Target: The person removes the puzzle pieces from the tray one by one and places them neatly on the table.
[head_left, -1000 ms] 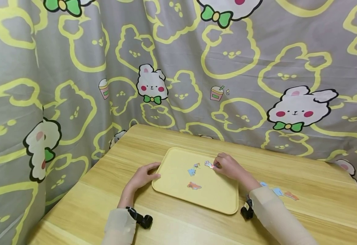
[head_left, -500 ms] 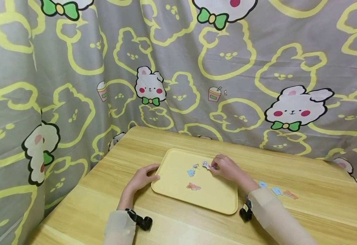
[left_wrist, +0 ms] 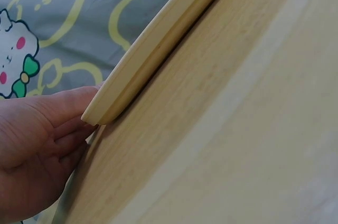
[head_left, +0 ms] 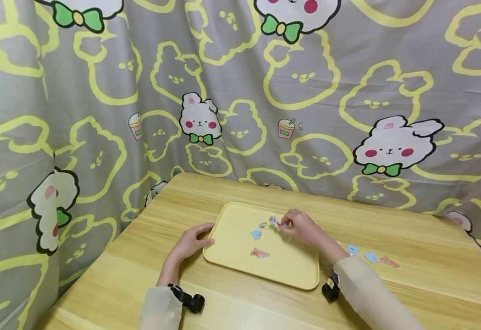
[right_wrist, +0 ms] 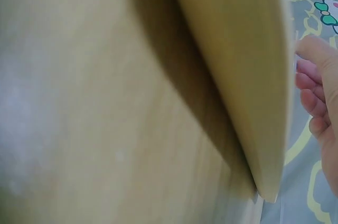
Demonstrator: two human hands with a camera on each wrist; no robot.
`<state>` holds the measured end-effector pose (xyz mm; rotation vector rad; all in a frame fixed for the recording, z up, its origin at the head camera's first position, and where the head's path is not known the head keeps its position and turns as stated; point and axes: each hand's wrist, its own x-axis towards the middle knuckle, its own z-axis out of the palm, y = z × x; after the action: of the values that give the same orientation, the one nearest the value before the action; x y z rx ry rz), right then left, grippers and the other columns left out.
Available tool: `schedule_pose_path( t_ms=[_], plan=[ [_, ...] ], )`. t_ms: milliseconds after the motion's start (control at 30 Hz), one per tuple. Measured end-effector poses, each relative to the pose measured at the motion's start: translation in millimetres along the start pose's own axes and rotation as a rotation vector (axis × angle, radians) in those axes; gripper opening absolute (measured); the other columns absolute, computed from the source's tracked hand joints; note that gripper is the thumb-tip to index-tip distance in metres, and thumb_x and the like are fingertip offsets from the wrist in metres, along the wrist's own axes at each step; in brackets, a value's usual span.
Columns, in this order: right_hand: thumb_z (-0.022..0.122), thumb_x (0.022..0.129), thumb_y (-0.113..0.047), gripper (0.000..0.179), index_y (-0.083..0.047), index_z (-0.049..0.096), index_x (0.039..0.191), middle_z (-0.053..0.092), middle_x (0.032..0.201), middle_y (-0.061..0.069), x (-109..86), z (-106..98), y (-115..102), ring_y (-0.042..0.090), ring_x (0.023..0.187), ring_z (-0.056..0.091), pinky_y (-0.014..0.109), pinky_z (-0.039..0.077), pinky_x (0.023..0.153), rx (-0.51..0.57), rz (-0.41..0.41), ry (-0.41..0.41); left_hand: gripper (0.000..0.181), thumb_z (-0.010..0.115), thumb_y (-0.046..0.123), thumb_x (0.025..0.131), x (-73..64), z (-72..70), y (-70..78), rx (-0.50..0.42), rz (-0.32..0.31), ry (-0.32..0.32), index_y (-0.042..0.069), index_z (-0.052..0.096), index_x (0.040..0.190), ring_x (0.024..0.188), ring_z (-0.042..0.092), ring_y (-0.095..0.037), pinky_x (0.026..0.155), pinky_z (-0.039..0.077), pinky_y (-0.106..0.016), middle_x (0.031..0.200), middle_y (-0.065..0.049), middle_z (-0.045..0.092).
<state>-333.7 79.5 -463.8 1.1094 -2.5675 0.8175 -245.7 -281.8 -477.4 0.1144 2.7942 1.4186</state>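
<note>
In the head view the yellow tray (head_left: 232, 270) lies on the table. At its left rim rests my left hand (head_left: 191, 240); the left wrist view shows its thumb (left_wrist: 74, 102) on the rim with the other fingers curled below. Over the tray's far right part, my right hand (head_left: 302, 227) pinches a small red and blue puzzle piece (head_left: 281, 225), partly hidden by the fingertips. A white and purple piece (head_left: 273, 220) adjoins it on the left. Farther left lie a blue piece (head_left: 256, 234) and a small yellowish piece (head_left: 262, 225) touching. Nearer me is an orange piece (head_left: 259, 253).
Right of the tray, beyond my right forearm, two blue pieces (head_left: 371, 257) and an orange one (head_left: 389, 261) lie on the wooden table (head_left: 223, 307). A patterned curtain (head_left: 240, 151) hangs along the table's back and left sides.
My right hand has slid a little left over the tray, and the white and purple piece has shifted left with it. The left hand stays at the rim.
</note>
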Motion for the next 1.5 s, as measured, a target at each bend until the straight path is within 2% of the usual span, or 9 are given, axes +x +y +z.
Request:
schedule_pose_path(
  t_ms=[300,500,833,1167,1400,1500],
  plan=[
    [0.077,0.082,-0.009,0.007,-0.01,0.07,0.081,0.062,0.075,-0.004,-4.3,-2,-1,0.008,0.068,0.052,0.017,0.046,0.057,0.117,0.003,0.071,0.052,0.071,0.019,0.09,0.4,1.4,-0.5,-0.003,-0.008,-0.01,0.011,0.055,0.14,0.142,0.04,-0.037,0.119,0.032,-0.054,0.147,-0.014,0.052],
    [0.078,0.08,-0.009,0.008,-0.01,0.071,0.079,0.064,0.073,-0.002,-6.8,-1,-1,0.011,0.067,0.054,0.016,0.046,0.056,0.125,-0.006,0.114,0.053,0.07,0.019,0.09,-0.8,1.2,1.0,-0.008,-0.007,-0.012,0.011,0.055,0.14,0.142,0.039,-0.037,0.119,0.031,-0.054,0.148,-0.014,0.05],
    [0.078,0.08,-0.008,0.009,-0.012,0.07,0.079,0.062,0.074,-0.004,-14.6,-3,-1,0.006,0.067,0.052,0.016,0.046,0.057,0.135,-0.01,0.139,0.053,0.07,0.018,0.09,-1.9,1.6,4.3,-0.004,-0.009,-0.015,0.01,0.055,0.14,0.142,0.04,-0.037,0.119,0.03,-0.054,0.147,-0.014,0.052],
    [0.078,0.08,-0.007,0.008,-0.011,0.07,0.08,0.063,0.075,-0.004,-26.5,-8,-2,0.013,0.068,0.056,0.017,0.048,0.059,0.152,0.009,0.162,0.053,0.071,0.02,0.09,-0.2,1.7,2.8,0.003,-0.019,-0.019,0.012,0.055,0.14,0.143,0.038,-0.037,0.12,0.029,-0.055,0.148,-0.014,0.051],
    [0.078,0.08,-0.008,0.01,-0.013,0.071,0.08,0.062,0.075,-0.006,-33.6,-11,-1,0.001,0.068,0.051,0.017,0.046,0.057,0.145,0.017,0.179,0.054,0.07,0.022,0.09,1.7,0.7,0.6,0.01,-0.013,-0.028,0.012,0.054,0.141,0.144,0.037,-0.037,0.12,0.029,-0.054,0.149,-0.013,0.05],
    [0.079,0.079,-0.007,0.01,-0.014,0.07,0.08,0.062,0.075,-0.006,-36.7,-14,-2,0.001,0.068,0.05,0.016,0.046,0.057,0.147,0.023,0.187,0.054,0.07,0.023,0.091,1.4,-0.5,0.3,0.007,-0.021,-0.029,0.013,0.053,0.142,0.144,0.036,-0.037,0.12,0.028,-0.055,0.149,-0.013,0.049]
  ],
)
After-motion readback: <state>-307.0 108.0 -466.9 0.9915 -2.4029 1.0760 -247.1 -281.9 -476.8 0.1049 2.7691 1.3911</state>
